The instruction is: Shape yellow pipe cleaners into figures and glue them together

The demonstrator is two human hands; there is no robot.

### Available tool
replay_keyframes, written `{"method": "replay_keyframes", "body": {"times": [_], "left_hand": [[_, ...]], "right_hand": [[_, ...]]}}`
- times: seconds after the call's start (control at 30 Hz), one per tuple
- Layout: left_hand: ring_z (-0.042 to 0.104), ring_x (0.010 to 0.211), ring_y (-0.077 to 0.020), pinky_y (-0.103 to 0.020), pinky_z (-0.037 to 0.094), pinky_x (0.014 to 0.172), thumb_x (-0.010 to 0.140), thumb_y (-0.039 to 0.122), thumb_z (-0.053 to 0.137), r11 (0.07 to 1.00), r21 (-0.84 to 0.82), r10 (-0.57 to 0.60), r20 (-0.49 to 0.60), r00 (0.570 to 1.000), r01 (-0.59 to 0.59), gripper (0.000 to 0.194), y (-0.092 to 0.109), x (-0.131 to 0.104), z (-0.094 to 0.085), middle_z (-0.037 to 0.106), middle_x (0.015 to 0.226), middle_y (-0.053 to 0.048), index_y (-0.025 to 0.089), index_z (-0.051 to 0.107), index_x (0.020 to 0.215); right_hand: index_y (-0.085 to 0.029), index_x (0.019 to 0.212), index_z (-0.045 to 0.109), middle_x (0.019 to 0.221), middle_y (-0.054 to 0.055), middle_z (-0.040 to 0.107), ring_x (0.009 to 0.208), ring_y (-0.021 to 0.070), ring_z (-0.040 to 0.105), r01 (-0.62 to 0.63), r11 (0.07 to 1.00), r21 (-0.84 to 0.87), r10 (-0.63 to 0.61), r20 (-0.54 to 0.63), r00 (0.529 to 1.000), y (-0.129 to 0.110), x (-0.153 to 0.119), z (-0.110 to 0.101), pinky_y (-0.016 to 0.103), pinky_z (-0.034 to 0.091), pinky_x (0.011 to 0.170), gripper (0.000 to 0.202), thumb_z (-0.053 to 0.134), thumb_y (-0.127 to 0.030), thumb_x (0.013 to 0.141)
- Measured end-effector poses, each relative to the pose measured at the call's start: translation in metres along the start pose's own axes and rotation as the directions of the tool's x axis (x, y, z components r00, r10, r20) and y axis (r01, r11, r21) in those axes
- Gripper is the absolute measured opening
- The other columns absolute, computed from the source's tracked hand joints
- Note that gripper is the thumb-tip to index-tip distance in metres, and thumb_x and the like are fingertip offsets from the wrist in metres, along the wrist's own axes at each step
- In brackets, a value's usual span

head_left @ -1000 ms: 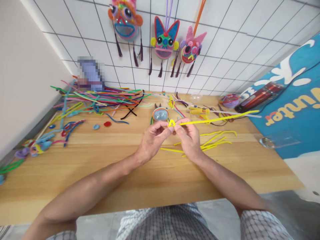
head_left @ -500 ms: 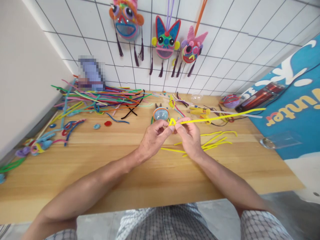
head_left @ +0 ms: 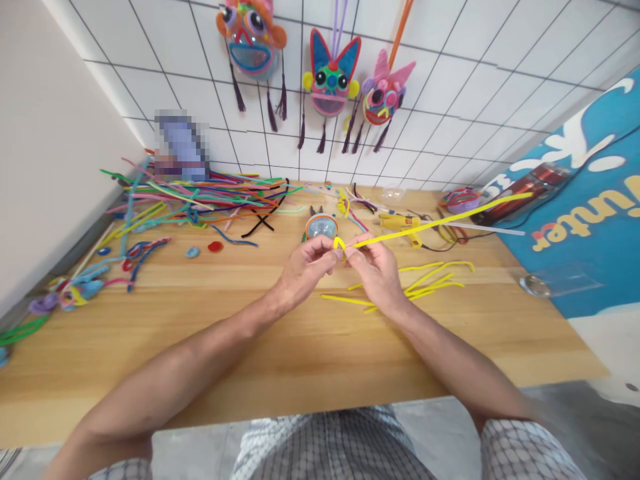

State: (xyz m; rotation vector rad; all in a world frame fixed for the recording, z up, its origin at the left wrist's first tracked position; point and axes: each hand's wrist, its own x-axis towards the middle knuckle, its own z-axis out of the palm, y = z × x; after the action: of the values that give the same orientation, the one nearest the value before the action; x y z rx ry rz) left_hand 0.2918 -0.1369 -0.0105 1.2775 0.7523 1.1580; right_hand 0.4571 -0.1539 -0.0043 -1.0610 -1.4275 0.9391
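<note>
Both hands meet over the middle of the table, pinching one yellow pipe cleaner (head_left: 425, 227). My left hand (head_left: 309, 270) is closed on its bent end, where a small loop shows above the fingertips. Fingers of my right hand (head_left: 373, 267) grip it right beside the loop, and the long straight part runs off to the upper right. Just behind the hands stands a clear ball (head_left: 321, 227) with an orange rim, its lower part partly hidden. Several loose yellow pipe cleaners (head_left: 435, 283) lie beneath and right of my right hand.
A heap of coloured pipe cleaners (head_left: 200, 200) lies at the back left. A yellow glue gun (head_left: 400, 223), a red flask (head_left: 520, 193) and a clear plastic piece (head_left: 563, 281) are on the right. Decorated masks (head_left: 333, 83) hang on the white grid wall.
The pipe cleaner's free end has swung upward on the right. Its loop has tilted and shifted slightly left, with both hands still holding on.
</note>
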Motion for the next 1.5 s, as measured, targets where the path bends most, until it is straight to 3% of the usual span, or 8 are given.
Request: {"method": "replay_keyframes", "body": {"times": [0.23,0.47,0.63,0.87,1.5], "left_hand": [[0.046,0.057,-0.0091,-0.024,0.039,0.058,0.081,0.045,0.081,1.0,-0.03,-0.011,-0.098,0.995,0.008,0.029,0.0,-0.003,0.005,0.056,0.062,0.005,0.02,0.065,0.078],[0.05,0.057,-0.0115,-0.026,0.039,0.058,0.085,0.053,0.074,0.99,-0.115,-0.087,-0.04,0.995,0.082,0.035,-0.002,-0.003,0.003,0.059,0.06,0.003,0.02,0.064,0.079],[0.047,0.056,-0.0088,-0.024,0.038,0.056,0.079,0.043,0.082,0.993,-0.079,-0.088,-0.02,0.996,0.086,0.03,-0.001,-0.001,0.002,0.057,0.061,0.004,0.02,0.064,0.077],[0.047,0.053,-0.0074,-0.022,0.038,0.053,0.076,0.037,0.082,0.979,-0.167,-0.126,-0.033,0.992,0.118,0.026,-0.002,-0.001,0.006,0.057,0.058,0.005,0.019,0.063,0.075],[0.049,0.053,-0.0064,-0.022,0.038,0.053,0.073,0.039,0.086,0.946,-0.297,-0.152,-0.061,0.987,0.127,0.03,-0.002,-0.004,0.01,0.06,0.064,0.004,0.019,0.064,0.075]], "right_hand": [[-0.023,0.091,0.069,0.083,0.0,0.065,0.076,0.0158,0.059,0.002,1.0,0.031,-0.001,-0.03,1.0,0.002,0.001,-0.001,0.031,0.054,0.071,0.027,0.074,-0.049,0.093],[-0.023,0.09,0.066,0.08,-0.001,0.065,0.074,0.016,0.062,-0.018,0.999,0.03,0.019,-0.042,0.999,0.003,0.002,-0.001,0.03,0.055,0.069,0.027,0.076,-0.049,0.09],[-0.023,0.088,0.066,0.076,-0.002,0.064,0.071,0.0156,0.06,-0.025,1.0,0.0,0.025,-0.014,1.0,0.0,0.003,-0.002,0.03,0.053,0.066,0.024,0.076,-0.044,0.088],[-0.023,0.082,0.065,0.068,-0.003,0.058,0.065,0.0149,0.054,-0.004,1.0,-0.011,0.004,-0.019,1.0,-0.009,0.006,-0.006,0.029,0.045,0.061,0.023,0.072,-0.043,0.091],[-0.023,0.082,0.065,0.071,-0.003,0.062,0.066,0.0149,0.059,-0.022,0.997,0.072,0.025,-0.033,0.999,-0.003,0.005,-0.001,0.031,0.052,0.065,0.028,0.076,-0.048,0.09]]}}
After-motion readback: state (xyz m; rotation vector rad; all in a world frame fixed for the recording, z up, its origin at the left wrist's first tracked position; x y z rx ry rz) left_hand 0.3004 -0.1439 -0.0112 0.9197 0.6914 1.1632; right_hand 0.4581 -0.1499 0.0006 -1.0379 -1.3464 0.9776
